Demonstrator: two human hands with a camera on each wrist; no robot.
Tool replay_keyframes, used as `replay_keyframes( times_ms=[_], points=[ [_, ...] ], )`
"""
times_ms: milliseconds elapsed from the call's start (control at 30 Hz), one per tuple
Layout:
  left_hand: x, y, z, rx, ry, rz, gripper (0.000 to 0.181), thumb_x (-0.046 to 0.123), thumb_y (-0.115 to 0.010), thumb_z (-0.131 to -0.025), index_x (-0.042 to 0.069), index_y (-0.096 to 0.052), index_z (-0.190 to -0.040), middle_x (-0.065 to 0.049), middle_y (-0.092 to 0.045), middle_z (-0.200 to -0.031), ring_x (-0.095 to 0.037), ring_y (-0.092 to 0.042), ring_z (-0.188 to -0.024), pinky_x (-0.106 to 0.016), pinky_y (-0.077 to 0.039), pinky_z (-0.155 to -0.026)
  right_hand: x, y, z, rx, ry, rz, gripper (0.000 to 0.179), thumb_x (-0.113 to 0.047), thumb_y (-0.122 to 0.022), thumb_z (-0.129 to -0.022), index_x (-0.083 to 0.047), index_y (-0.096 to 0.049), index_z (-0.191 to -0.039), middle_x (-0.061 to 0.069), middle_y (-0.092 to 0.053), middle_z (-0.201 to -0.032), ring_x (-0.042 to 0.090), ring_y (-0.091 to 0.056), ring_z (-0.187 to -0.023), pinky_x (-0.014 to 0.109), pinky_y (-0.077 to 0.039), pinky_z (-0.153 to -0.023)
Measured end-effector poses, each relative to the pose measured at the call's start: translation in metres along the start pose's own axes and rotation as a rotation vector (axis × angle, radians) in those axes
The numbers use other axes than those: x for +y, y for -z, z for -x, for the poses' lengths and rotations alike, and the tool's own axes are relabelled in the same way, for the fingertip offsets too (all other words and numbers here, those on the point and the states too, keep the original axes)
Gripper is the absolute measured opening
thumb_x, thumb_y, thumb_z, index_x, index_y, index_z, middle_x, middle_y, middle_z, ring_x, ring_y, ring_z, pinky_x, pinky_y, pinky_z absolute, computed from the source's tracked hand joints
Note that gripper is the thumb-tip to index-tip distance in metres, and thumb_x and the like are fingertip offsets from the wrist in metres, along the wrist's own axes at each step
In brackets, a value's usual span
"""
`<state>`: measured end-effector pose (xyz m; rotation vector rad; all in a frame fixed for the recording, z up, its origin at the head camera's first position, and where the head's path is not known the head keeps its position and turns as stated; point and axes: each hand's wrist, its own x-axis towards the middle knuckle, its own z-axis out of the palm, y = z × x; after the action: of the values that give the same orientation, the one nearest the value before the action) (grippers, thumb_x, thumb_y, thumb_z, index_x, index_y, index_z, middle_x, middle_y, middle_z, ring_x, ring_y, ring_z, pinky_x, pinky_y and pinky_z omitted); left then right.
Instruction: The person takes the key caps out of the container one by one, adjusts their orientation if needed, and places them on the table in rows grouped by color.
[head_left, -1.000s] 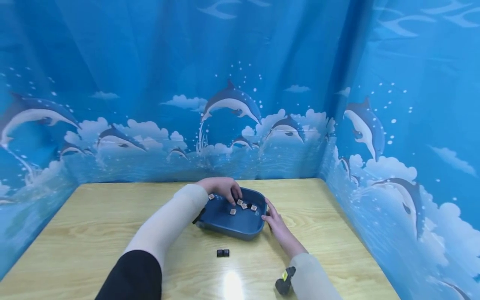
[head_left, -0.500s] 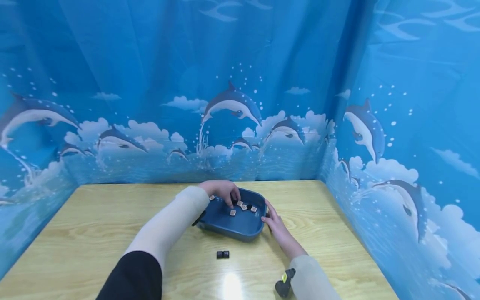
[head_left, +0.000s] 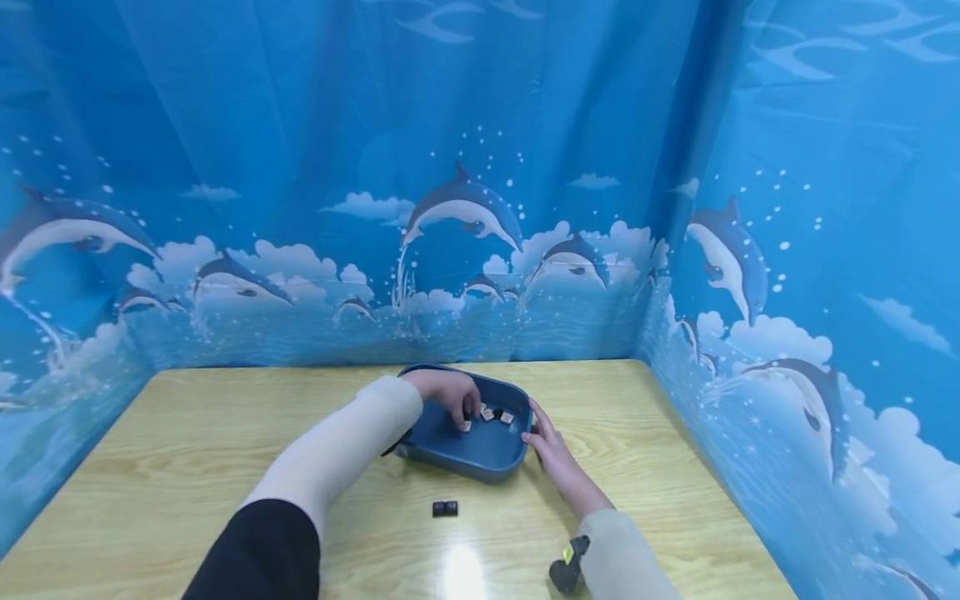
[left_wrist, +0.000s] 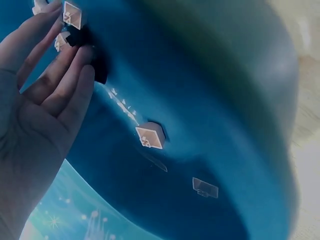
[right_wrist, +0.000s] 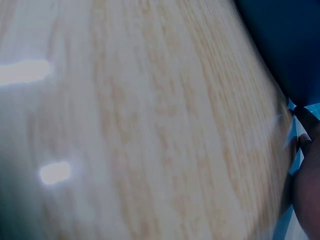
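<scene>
A dark blue basin (head_left: 483, 468) stands near the table's far edge, with small pale blocks (head_left: 507, 418) and black blocks inside. My left hand (head_left: 447, 393) reaches down into it. In the left wrist view, that hand (left_wrist: 45, 100) has its fingertips among the blocks, right at a black block (left_wrist: 100, 71) and a pale block (left_wrist: 73, 16); I cannot tell whether it pinches one. Another pale block (left_wrist: 151, 136) lies apart on the basin floor. My right hand (head_left: 551, 450) holds the basin's right rim, thumb at the edge and fingers along the outside.
Two small black blocks (head_left: 445, 508) sit side by side on the wooden table (head_left: 360, 533) in front of the basin. A blue dolphin-print curtain (head_left: 337, 275) encloses the back and sides. A wrist device (head_left: 567, 567) is strapped at the right sleeve.
My left hand has shifted slightly right and toward me within the basin, now partly covering the nearest pale block. The right hand stays at the rim.
</scene>
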<state>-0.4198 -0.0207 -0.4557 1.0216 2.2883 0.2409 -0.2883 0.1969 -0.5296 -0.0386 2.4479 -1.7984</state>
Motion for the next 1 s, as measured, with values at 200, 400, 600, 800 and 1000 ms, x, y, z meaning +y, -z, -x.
replay_keyframes(
  times_ms=[200, 400, 600, 800, 1000],
  points=[
    [0.005, -0.004, 0.006, -0.014, 0.017, -0.042, 0.028, 0.020, -0.080, -0.083, 0.015, -0.073, -0.109, 0.002, -0.068, -0.110, -0.013, -0.061, -0.104, -0.029, -0.050, -0.088, -0.001, -0.002, 0.001, 0.000, 0.027, 0.004, 0.067, -0.021, -0.051, -0.098, -0.017, -0.019, -0.157, 0.030, -0.032, -0.148, 0.046, -0.017, -0.142, 0.060, 0.018, -0.108],
    [0.011, -0.010, 0.013, 0.000, 0.030, -0.099, 0.028, 0.019, -0.081, -0.082, 0.014, -0.075, -0.108, 0.005, -0.069, -0.104, -0.009, -0.063, -0.097, -0.026, -0.051, -0.084, -0.003, -0.001, 0.002, -0.003, -0.016, 0.009, 0.068, -0.025, -0.051, -0.099, -0.021, -0.016, -0.157, 0.029, -0.029, -0.151, 0.049, -0.005, -0.142, 0.067, 0.010, -0.106],
    [0.011, -0.013, 0.021, 0.035, -0.019, -0.128, 0.020, 0.016, -0.082, -0.080, 0.016, -0.077, -0.100, 0.009, -0.069, -0.095, -0.005, -0.063, -0.088, -0.023, -0.052, -0.078, -0.003, -0.002, 0.002, -0.005, -0.051, 0.021, 0.068, -0.029, -0.050, -0.100, -0.026, -0.015, -0.158, 0.028, -0.026, -0.153, 0.049, -0.002, -0.143, 0.069, 0.000, -0.107],
    [0.011, -0.003, 0.039, 0.133, -0.038, -0.035, 0.021, 0.003, -0.078, -0.081, 0.013, -0.077, -0.100, 0.008, -0.069, -0.095, -0.007, -0.063, -0.087, -0.025, -0.053, -0.075, -0.001, -0.002, 0.001, 0.005, -0.049, 0.028, 0.067, -0.030, -0.050, -0.099, -0.027, -0.016, -0.157, 0.027, -0.027, -0.153, 0.048, -0.004, -0.143, 0.066, -0.008, -0.109],
    [0.012, 0.008, 0.056, 0.197, -0.072, -0.014, 0.024, 0.002, -0.076, -0.083, 0.009, -0.076, -0.105, 0.009, -0.069, -0.097, -0.006, -0.063, -0.088, -0.023, -0.053, -0.075, -0.001, 0.000, 0.002, 0.001, -0.044, 0.031, 0.068, -0.028, -0.049, -0.100, -0.025, -0.015, -0.158, 0.028, -0.026, -0.153, 0.047, 0.004, -0.143, 0.066, -0.002, -0.109]
  ],
)
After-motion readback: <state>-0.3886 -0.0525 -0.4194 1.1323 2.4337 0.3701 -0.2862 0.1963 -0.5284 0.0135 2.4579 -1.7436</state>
